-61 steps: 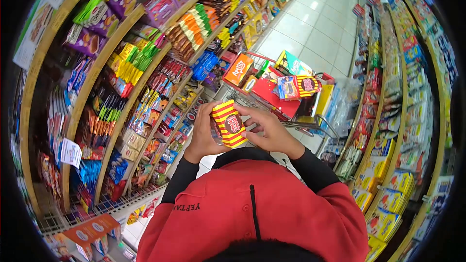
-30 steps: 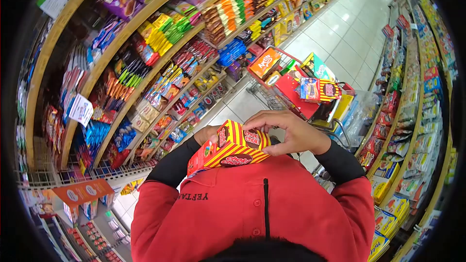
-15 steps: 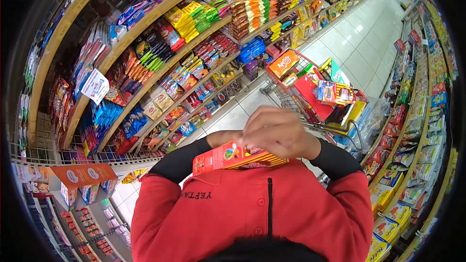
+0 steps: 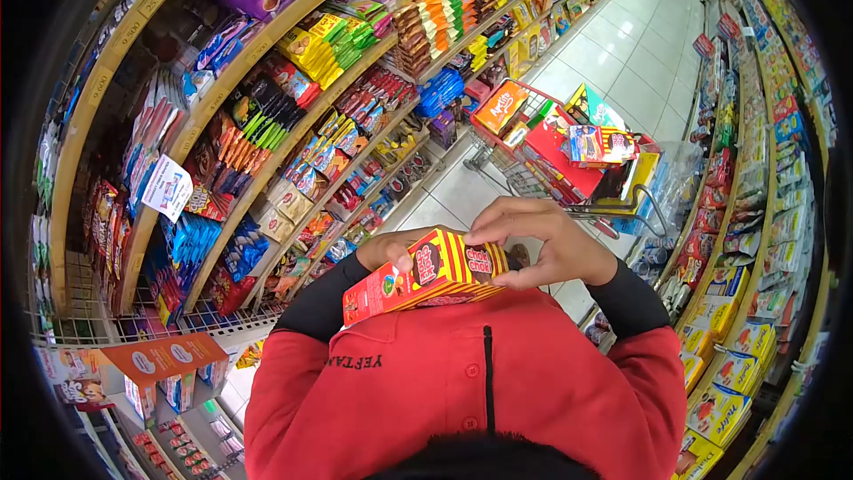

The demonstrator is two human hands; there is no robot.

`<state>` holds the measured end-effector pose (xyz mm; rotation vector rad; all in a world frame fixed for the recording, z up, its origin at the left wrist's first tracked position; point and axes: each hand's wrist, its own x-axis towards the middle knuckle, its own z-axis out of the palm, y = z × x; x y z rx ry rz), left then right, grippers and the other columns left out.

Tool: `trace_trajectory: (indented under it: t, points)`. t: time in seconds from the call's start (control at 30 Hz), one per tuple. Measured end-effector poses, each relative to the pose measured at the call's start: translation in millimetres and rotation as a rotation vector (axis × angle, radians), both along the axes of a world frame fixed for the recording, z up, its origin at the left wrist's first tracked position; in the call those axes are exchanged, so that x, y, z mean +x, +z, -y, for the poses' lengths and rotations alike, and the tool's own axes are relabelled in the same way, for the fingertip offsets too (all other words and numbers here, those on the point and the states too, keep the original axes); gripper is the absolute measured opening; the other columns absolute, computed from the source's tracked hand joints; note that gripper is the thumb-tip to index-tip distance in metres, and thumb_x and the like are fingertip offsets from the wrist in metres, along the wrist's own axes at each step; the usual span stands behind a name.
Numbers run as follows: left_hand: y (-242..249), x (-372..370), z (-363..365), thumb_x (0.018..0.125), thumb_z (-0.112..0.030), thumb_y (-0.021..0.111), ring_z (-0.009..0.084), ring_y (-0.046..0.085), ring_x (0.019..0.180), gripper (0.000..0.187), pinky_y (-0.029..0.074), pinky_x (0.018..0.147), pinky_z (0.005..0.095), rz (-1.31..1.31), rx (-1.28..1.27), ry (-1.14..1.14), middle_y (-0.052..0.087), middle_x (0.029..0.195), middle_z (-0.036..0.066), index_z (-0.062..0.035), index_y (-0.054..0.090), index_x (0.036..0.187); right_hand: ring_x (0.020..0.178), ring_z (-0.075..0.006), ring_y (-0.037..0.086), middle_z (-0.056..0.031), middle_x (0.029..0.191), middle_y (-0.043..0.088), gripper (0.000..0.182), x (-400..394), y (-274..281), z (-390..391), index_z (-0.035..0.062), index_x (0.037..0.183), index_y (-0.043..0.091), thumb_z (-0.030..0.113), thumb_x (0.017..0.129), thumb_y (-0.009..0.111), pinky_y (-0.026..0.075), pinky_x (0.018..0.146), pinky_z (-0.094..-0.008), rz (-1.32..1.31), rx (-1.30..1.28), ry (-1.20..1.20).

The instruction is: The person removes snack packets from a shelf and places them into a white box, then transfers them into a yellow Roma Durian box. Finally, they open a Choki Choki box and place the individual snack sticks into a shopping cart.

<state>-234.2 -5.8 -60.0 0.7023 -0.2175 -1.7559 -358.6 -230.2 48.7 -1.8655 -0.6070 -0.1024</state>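
Observation:
A red and yellow-striped Choki Choki box (image 4: 437,274) is held tilted in front of my chest. My left hand (image 4: 387,251) grips it from behind at its left part, with the thumb over the upper edge; the other fingers are mostly hidden. At the box's right end, my right hand (image 4: 555,244) has its fingertips on the upper edge and its thumb below. A small dark gap shows between this thumb and the fingers; I cannot make out whether that end is unsealed.
Ahead to the right stands a shopping cart (image 4: 586,206) loaded with snack boxes, including an orange box (image 4: 502,107). Shelves of packets (image 4: 293,124) curve along the left. More shelves (image 4: 737,356) line the right. Pale floor tiles (image 4: 631,44) run between them.
My right hand has moved from over the box's front to its right end, and its fingers have spread around that end. More of the striped front shows. The view has shifted slightly.

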Motion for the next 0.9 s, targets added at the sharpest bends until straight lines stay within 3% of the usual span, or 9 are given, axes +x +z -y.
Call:
trace_trajectory:
  t: [0.17, 0.33, 0.5, 0.57, 0.6, 0.63, 0.7, 0.73, 0.9]
  points:
    - [1, -2, -4, 0.068, -0.036, 0.064, 0.0188, 0.053, 0.089, 0.061, 0.043, 0.076, 0.0300, 0.002, -0.009, -0.004, 0.054, 0.102, 0.011, 0.0001, 0.044, 0.114, 0.079, -0.0235, 0.058, -0.0100, 0.089, 0.058, 0.039, -2, -4, -16, 0.0048, 0.099, 0.061, 0.013, 0.062, 0.072, 0.046, 0.067, -0.0310, 0.134, 0.028, -0.092]
    - [1, -5, -7, 0.066, -0.036, 0.066, 0.0189, 0.053, 0.093, 0.067, 0.042, 0.079, 0.0300, 0.005, -0.018, 0.001, 0.053, 0.106, 0.012, 0.0009, 0.042, 0.117, 0.064, -0.0235, 0.058, -0.0093, 0.075, 0.060, 0.030, -2, 4, -20, 0.0020, 0.090, 0.061, 0.010, 0.063, 0.071, 0.045, 0.056, -0.0288, 0.285, -0.195, -0.145]
    - [5, -8, -12, 0.064, -0.037, 0.067, 0.0191, 0.053, 0.097, 0.073, 0.042, 0.082, 0.0300, 0.018, -0.033, 0.013, 0.052, 0.109, 0.012, 0.0018, 0.041, 0.119, 0.064, -0.0214, 0.058, -0.0087, 0.076, 0.060, 0.008, 15, -1, 0, 0.0018, 0.079, 0.058, 0.006, 0.073, 0.061, 0.043, 0.056, -0.0252, 0.032, -0.273, -0.031]
    - [6, -6, -17, 0.063, -0.037, 0.068, 0.0191, 0.052, 0.098, 0.075, 0.042, 0.084, 0.0300, 0.032, -0.042, 0.031, 0.052, 0.110, 0.013, 0.0021, 0.040, 0.120, 0.061, -0.0212, 0.053, -0.0060, 0.079, 0.056, 0.008, 25, -9, -19, 0.0030, 0.076, 0.055, 0.003, 0.072, 0.062, 0.042, 0.057, -0.0260, -0.587, 0.669, -0.059]
    - [7, -6, -18, 0.062, -0.037, 0.068, 0.0191, 0.052, 0.099, 0.076, 0.041, 0.084, 0.0300, 0.037, -0.045, 0.040, 0.052, 0.111, 0.013, 0.0023, 0.040, 0.121, 0.075, -0.0204, 0.056, -0.0064, 0.092, 0.056, 0.002, 31, -20, -28, 0.0015, 0.075, 0.059, 0.001, 0.075, 0.061, 0.041, 0.067, -0.0268, -0.380, 0.690, -0.049]
    - [9, -5, -22, 0.062, -0.037, 0.069, 0.0192, 0.052, 0.099, 0.077, 0.041, 0.085, 0.0300, 0.042, -0.051, 0.050, 0.052, 0.112, 0.013, 0.0024, 0.039, 0.121, 0.075, -0.0204, 0.056, -0.0064, 0.092, 0.056, 0.002, 30, -23, -30, 0.0015, 0.075, 0.059, 0.001, 0.075, 0.061, 0.041, 0.067, -0.0268, -0.378, 0.688, -0.046]
    - [10, -5, -25, 0.061, -0.037, 0.069, 0.0192, 0.052, 0.101, 0.080, 0.041, 0.086, 0.0300, 0.048, -0.059, 0.065, 0.052, 0.113, 0.013, 0.0028, 0.039, 0.122, 0.080, -0.0229, 0.055, -0.0077, 0.094, 0.054, 0.005, 27, -22, -33, 0.0013, 0.080, 0.061, 0.003, 0.075, 0.062, 0.042, 0.071, -0.0310, 0.358, -0.138, -0.296]
    - [11, -4, -27, 0.060, -0.037, 0.070, 0.0192, 0.052, 0.102, 0.081, 0.041, 0.087, 0.0300, 0.054, -0.063, 0.071, 0.052, 0.114, 0.013, 0.0029, 0.038, 0.123, 0.077, -0.0246, 0.056, -0.0081, 0.091, 0.055, 0.007, 29, -24, -31, 0.0014, 0.083, 0.063, 0.005, 0.077, 0.061, 0.042, 0.070, -0.0334, 0.458, -0.183, -0.264]
    - [17, -3, -27, 0.058, -0.038, 0.071, 0.0194, 0.052, 0.105, 0.087, 0.040, 0.090, 0.0300, 0.096, -0.094, 0.103, 0.051, 0.117, 0.014, 0.0038, 0.036, 0.126, 0.079, -0.0191, 0.057, -0.0085, 0.089, 0.060, 0.013, 21, -29, -29, 0.0000, 0.092, 0.062, 0.009, 0.084, 0.055, 0.044, 0.074, -0.0319, -0.127, 0.156, -0.062]
